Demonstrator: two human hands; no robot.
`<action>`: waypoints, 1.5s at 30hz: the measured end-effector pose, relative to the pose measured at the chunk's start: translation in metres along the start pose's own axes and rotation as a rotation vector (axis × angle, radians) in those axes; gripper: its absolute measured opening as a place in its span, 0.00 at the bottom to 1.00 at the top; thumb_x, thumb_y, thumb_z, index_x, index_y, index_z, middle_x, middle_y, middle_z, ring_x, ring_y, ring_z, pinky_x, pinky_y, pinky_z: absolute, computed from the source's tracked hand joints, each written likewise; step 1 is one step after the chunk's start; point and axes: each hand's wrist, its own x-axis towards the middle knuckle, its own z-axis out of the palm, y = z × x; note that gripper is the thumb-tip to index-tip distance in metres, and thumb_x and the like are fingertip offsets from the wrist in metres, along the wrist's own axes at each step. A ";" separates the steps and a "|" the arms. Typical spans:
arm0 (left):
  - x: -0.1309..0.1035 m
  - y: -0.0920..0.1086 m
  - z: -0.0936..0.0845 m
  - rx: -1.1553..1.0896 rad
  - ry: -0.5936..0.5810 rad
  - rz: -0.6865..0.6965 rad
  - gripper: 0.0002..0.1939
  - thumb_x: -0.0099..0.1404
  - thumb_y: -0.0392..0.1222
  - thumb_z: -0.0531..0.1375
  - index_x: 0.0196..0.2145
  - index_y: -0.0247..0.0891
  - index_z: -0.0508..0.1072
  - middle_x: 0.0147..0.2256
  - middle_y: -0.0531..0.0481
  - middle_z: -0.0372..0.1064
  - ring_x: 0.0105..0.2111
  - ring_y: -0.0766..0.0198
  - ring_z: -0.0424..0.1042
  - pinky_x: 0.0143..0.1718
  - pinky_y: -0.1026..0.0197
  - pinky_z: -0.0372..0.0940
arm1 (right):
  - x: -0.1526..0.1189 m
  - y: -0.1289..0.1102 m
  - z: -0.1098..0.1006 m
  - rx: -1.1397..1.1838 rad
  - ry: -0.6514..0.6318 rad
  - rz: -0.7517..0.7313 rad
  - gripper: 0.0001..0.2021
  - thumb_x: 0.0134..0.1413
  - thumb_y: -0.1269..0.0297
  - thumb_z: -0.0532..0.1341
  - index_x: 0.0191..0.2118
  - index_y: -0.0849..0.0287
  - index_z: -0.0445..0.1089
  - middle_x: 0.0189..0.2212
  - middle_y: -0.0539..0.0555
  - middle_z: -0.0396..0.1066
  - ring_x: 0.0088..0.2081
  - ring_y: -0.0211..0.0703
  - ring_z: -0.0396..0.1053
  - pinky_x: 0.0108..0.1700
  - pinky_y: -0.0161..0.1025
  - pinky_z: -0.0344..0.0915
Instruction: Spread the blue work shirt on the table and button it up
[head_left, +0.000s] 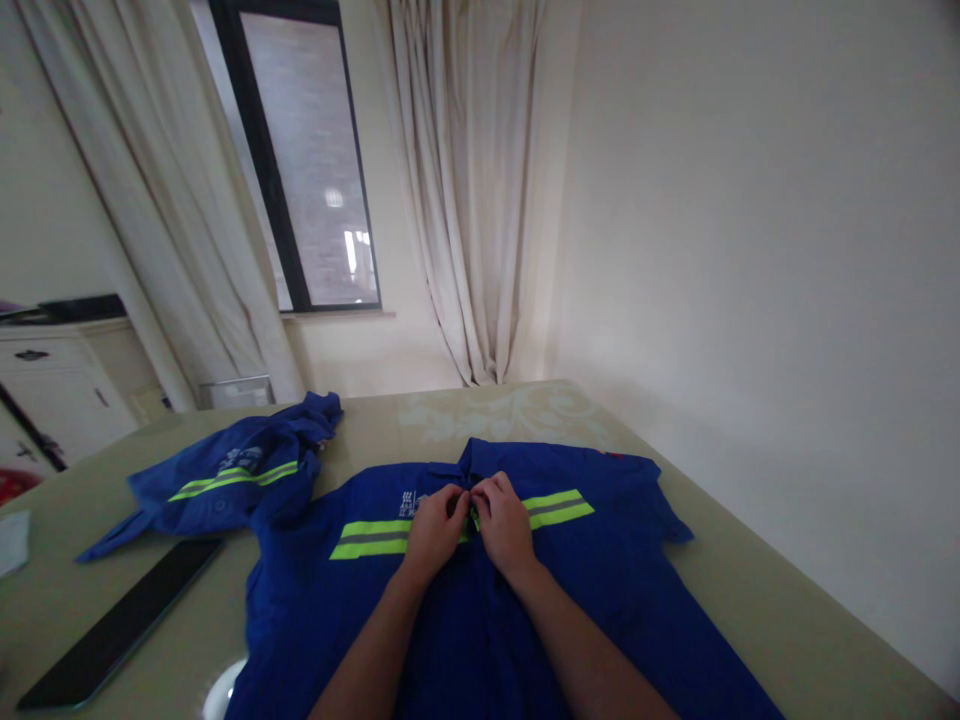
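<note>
A blue work jacket with yellow-green reflective bands and white lettering on the chest lies spread on the table in front of me. Both hands meet at its front opening, just below the collar. My left hand is closed, thumb and fingers pinching the jacket's front edge beside the lettering. My right hand pinches the opposite edge, its fingertips almost touching the left ones. Whatever small fastener may lie between the fingertips is hidden.
Another blue garment with a reflective band lies bunched at the left of the table. A long dark flat panel rests near it. A white round object shows partly beside the jacket. The wall borders the table's right side.
</note>
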 end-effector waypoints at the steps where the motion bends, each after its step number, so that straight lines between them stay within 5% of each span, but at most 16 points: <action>1: 0.000 0.000 0.000 0.011 0.000 0.001 0.17 0.71 0.50 0.53 0.35 0.40 0.78 0.30 0.50 0.78 0.29 0.61 0.74 0.32 0.63 0.60 | 0.000 0.000 0.000 0.004 0.003 0.005 0.09 0.63 0.70 0.56 0.36 0.54 0.73 0.40 0.53 0.69 0.37 0.43 0.71 0.38 0.36 0.63; 10: 0.000 -0.001 -0.004 0.147 -0.042 0.064 0.13 0.72 0.41 0.53 0.36 0.42 0.77 0.33 0.51 0.79 0.34 0.61 0.76 0.38 0.63 0.62 | 0.012 0.015 0.005 0.352 0.013 0.236 0.04 0.53 0.69 0.61 0.32 0.57 0.73 0.36 0.55 0.72 0.39 0.46 0.71 0.44 0.39 0.66; 16: -0.008 0.009 0.000 0.321 -0.019 0.095 0.09 0.72 0.37 0.54 0.39 0.42 0.74 0.39 0.49 0.76 0.41 0.59 0.74 0.42 0.62 0.61 | 0.020 0.031 0.004 0.517 -0.202 0.342 0.08 0.52 0.64 0.60 0.29 0.60 0.75 0.20 0.49 0.70 0.21 0.37 0.66 0.23 0.32 0.60; 21: -0.004 0.008 -0.001 0.406 0.065 0.042 0.16 0.76 0.39 0.46 0.45 0.42 0.73 0.40 0.47 0.75 0.42 0.58 0.73 0.44 0.59 0.63 | 0.021 0.030 0.007 0.616 -0.155 0.320 0.15 0.53 0.62 0.56 0.44 0.58 0.73 0.30 0.50 0.75 0.22 0.37 0.70 0.20 0.30 0.61; 25: -0.005 0.002 0.001 0.481 0.097 0.051 0.19 0.75 0.36 0.46 0.55 0.41 0.71 0.53 0.43 0.73 0.54 0.52 0.68 0.55 0.51 0.61 | 0.019 0.030 0.006 0.483 0.020 0.308 0.14 0.56 0.65 0.54 0.44 0.56 0.73 0.32 0.51 0.76 0.30 0.42 0.75 0.31 0.36 0.70; 29: -0.005 -0.004 0.006 0.591 -0.030 0.112 0.22 0.71 0.34 0.49 0.60 0.43 0.69 0.64 0.47 0.65 0.64 0.54 0.60 0.66 0.47 0.50 | 0.010 0.020 -0.002 0.300 -0.073 0.139 0.12 0.57 0.70 0.56 0.39 0.56 0.77 0.39 0.55 0.79 0.44 0.48 0.75 0.52 0.44 0.68; 32: 0.010 -0.009 0.004 0.593 -0.059 0.032 0.23 0.70 0.37 0.50 0.60 0.43 0.69 0.60 0.46 0.68 0.59 0.52 0.65 0.61 0.47 0.57 | -0.001 0.006 -0.007 0.102 -0.188 -0.044 0.15 0.61 0.70 0.55 0.48 0.57 0.77 0.48 0.56 0.78 0.51 0.49 0.72 0.58 0.45 0.63; 36: 0.039 -0.015 -0.001 0.561 -0.012 -0.062 0.20 0.69 0.37 0.48 0.52 0.45 0.74 0.52 0.45 0.74 0.49 0.50 0.71 0.49 0.46 0.64 | -0.014 -0.008 -0.007 -0.052 -0.356 -0.169 0.17 0.65 0.61 0.58 0.56 0.55 0.73 0.60 0.57 0.71 0.59 0.53 0.66 0.62 0.50 0.60; 40: 0.053 -0.012 -0.001 0.534 0.045 -0.026 0.17 0.73 0.46 0.47 0.44 0.44 0.75 0.51 0.45 0.74 0.52 0.51 0.69 0.52 0.48 0.60 | -0.019 -0.011 -0.004 -0.086 -0.408 -0.225 0.24 0.67 0.50 0.58 0.63 0.54 0.65 0.65 0.57 0.64 0.66 0.54 0.59 0.66 0.53 0.54; 45: 0.062 -0.010 -0.005 0.489 0.276 -0.121 0.23 0.76 0.46 0.40 0.55 0.39 0.69 0.59 0.39 0.67 0.60 0.50 0.63 0.60 0.47 0.53 | -0.018 -0.010 -0.002 -0.092 -0.393 -0.205 0.28 0.67 0.45 0.56 0.65 0.55 0.63 0.67 0.59 0.60 0.67 0.54 0.57 0.68 0.53 0.52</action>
